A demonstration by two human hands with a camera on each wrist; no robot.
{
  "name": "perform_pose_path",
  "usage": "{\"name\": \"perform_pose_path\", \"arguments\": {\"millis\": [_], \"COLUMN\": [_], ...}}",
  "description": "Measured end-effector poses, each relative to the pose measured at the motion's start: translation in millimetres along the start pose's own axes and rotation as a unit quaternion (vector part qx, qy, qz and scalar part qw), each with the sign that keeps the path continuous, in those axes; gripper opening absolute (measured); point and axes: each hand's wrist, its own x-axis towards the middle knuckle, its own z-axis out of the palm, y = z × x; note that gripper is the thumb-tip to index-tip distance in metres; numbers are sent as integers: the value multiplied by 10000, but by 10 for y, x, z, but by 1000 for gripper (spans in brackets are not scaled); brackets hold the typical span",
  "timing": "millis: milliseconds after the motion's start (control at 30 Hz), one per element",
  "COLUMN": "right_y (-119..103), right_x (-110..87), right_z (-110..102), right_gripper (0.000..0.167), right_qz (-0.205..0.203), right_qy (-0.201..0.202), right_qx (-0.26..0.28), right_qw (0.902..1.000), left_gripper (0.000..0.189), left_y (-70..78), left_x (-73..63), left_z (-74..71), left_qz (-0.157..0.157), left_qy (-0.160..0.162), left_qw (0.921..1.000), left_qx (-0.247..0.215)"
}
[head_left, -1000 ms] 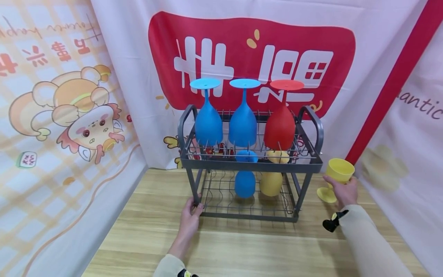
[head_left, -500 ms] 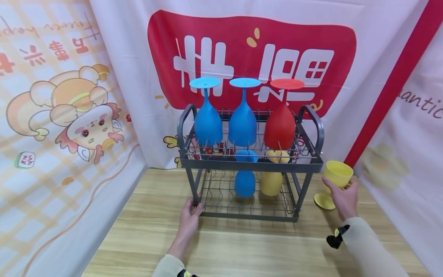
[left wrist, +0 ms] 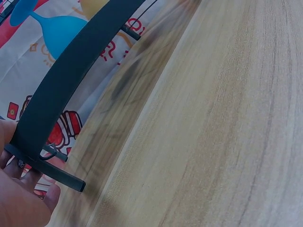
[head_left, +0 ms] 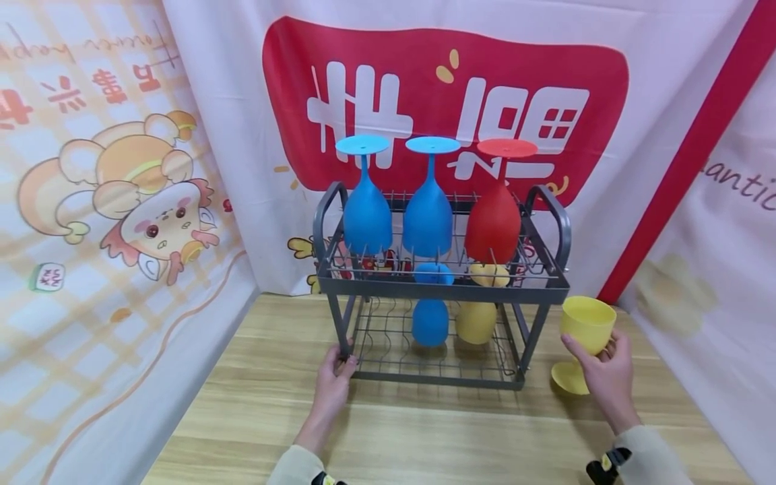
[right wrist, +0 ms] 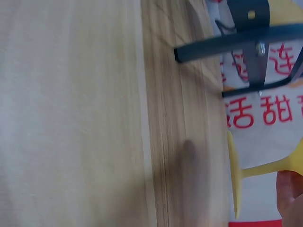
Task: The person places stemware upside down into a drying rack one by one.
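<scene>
My right hand [head_left: 609, 377] grips a yellow goblet [head_left: 587, 325] by its bowl, upright, to the right of the rack; its stem and foot show in the right wrist view. My left hand [head_left: 332, 377] holds the front left lower corner of a dark two-tier wire rack [head_left: 442, 291], thumb in front and fingers behind the post. Upside down on the upper tier stand two blue goblets, one at left [head_left: 367, 215] and one in the middle [head_left: 427, 219], plus a red goblet [head_left: 493, 225]. The lower tier bears an inverted blue goblet [head_left: 430, 323] and an inverted yellow goblet [head_left: 475, 323].
The rack stands on a light wooden table [head_left: 424, 431]. Printed cloth hangs behind it [head_left: 230, 135] and along both sides, close to the table's right edge. Curved handles [head_left: 560, 229] rise at the rack's two ends.
My right hand has brought the yellow goblet nearer to me and slightly left, and its foot has shifted toward the front. My left hand stays on the rack.
</scene>
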Motion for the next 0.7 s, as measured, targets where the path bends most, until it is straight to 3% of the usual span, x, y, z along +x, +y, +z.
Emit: {"name": "perform_pose_path", "arguments": {"millis": [133,300,400,700], "right_y": [-50,-102,-125,-215], "right_x": [-193,-425,-546,-854], "right_z": [-15,-8,-4,53], "right_gripper": [83,70,73,88], "right_qz": [-234,-563,-814,-1722], "right_qy": [-47,-47,-138,-271], "right_qx": [205,881,1149,260], "right_qw": [9995,9945,9899,9843], "left_gripper": [49,49,49,49], "left_y": [-7,-15,-10,-18], "left_x": [-5,8,5,-6], "left_z": [10,9,8,5], "left_qz": [32,114,113,116], "left_qy": [-15,8,-1,-15], "left_qw": [10000,9999,9999,9999], "left_qx": [-24,-35,-34,-17]}}
